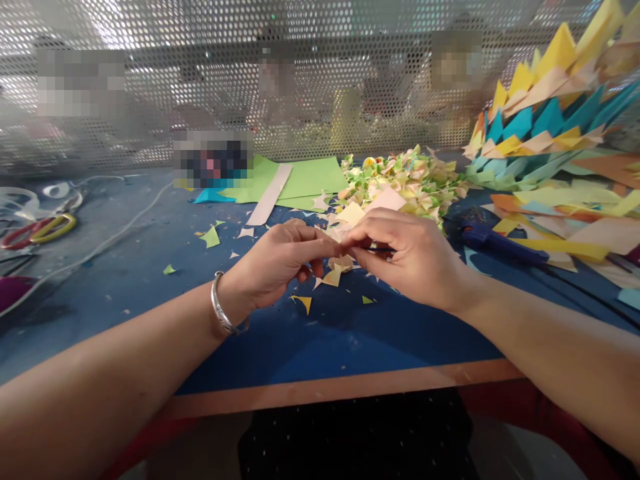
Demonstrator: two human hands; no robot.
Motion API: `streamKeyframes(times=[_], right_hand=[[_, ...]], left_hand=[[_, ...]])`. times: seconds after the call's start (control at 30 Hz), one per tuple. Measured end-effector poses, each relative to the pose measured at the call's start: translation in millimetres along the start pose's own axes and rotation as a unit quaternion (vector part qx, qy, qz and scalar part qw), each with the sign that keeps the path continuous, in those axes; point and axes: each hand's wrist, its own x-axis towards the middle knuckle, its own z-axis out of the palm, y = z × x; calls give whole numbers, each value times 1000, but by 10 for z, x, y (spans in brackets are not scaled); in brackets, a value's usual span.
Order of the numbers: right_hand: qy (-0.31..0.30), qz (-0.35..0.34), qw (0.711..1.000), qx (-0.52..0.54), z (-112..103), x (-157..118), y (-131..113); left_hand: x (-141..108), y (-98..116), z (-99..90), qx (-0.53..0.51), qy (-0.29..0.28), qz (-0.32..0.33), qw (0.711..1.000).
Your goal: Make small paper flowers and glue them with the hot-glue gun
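My left hand (285, 260) and my right hand (405, 257) meet at the fingertips over the blue table (310, 353). Both are closed in a pinch, and whatever is between the fingers is too small and hidden to name. Small paper scraps, among them a yellow one (305, 305) and a green one (367, 300), lie below the hands. Just behind my right hand is a heap of small cut paper pieces (410, 180). A pale pink strip (271, 195) rests across green paper sheets (315, 179) behind my left hand.
Scissors with red and yellow handles (53, 229) and a white cord (107, 241) are at the left. A blue-handled tool (505, 245) with a black cable lies at the right, near paper strips (565, 248) and a folded-paper construction (550, 120). Perforated metal (310, 127) stands behind.
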Motion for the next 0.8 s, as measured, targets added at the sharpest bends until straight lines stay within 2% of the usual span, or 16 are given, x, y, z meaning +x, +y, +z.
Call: streamKeyframes(times=[0.33,0.5,0.6,0.8], right_hand=[[-14,31,999,21,-5,-13,7],[-21,36,999,30,0,-13,3],[-23,39,999,27,5,-16,1],[-22,60,997,36,15,-26,9]], left_hand=[[37,-52,-40,81,-20,54,995],[47,-57,-62,224,-6,130,966],[60,-64,-74,269,6,165,949],[63,-102,-64,253,21,175,951]])
